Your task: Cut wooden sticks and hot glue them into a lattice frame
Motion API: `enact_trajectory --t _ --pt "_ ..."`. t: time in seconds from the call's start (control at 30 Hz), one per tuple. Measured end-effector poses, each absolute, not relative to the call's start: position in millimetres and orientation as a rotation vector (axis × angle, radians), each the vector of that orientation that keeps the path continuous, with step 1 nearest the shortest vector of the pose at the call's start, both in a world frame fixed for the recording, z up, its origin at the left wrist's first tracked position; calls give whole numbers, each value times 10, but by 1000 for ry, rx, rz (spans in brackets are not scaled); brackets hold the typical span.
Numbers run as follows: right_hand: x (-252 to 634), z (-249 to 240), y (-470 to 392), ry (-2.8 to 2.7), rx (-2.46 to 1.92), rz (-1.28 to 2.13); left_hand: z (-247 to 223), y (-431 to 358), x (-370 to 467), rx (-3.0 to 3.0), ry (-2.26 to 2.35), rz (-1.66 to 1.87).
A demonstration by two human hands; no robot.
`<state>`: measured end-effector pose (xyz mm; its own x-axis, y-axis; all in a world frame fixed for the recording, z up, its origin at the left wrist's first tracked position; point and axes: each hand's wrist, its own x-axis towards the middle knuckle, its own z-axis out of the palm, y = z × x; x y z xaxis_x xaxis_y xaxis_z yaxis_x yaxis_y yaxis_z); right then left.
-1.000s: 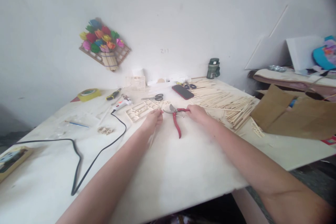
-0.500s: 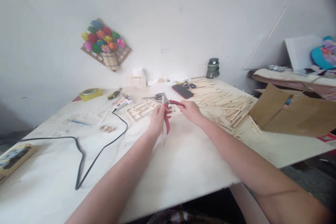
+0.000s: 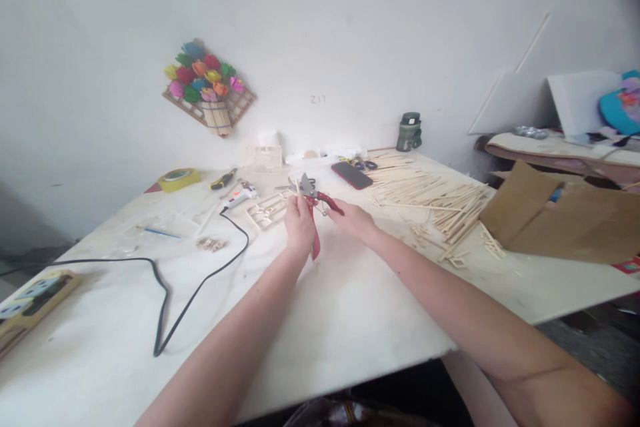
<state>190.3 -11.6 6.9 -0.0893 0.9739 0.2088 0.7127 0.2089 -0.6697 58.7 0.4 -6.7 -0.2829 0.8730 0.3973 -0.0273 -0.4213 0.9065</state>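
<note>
Grasping red-handled pruning shears [image 3: 327, 200] in right hand [image 3: 351, 220], wooden stick [image 3: 297, 187] in left hand [image 3: 299, 223]; can glimpse something blue [image 3: 555, 195] inside the cardboard box [image 3: 565, 227] on the bench [image 3: 365, 307].

**Bare arms are showing above a dark garment**

The long, bare left forearm [image 3: 227, 340] is narrowing smoothly toward an uncovered left hand [image 3: 299, 223]. The bare right arm [image 3: 450, 303] is showing up past the elbow, with a curved crease [image 3: 530, 370] crossing its inner bend and a tiny round mark [image 3: 399, 272] dotting the forearm. The right hand [image 3: 354, 221] is also showing bare. Below, a dark, glossy-looking garment [image 3: 320, 415] is displaying narrow yellowish stripes [image 3: 349, 410]; its cut is remaining unclear.
</note>
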Motion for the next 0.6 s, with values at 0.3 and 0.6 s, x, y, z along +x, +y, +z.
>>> enact_trajectory --t 0.3,0.6 --pt "1787 -104 -85 -1862 -1206 933 -111 108 484 1314 1185 1845" --pt "1773 -92 -119 -1955 -1329 804 -2 -50 523 1276 1048 1704"
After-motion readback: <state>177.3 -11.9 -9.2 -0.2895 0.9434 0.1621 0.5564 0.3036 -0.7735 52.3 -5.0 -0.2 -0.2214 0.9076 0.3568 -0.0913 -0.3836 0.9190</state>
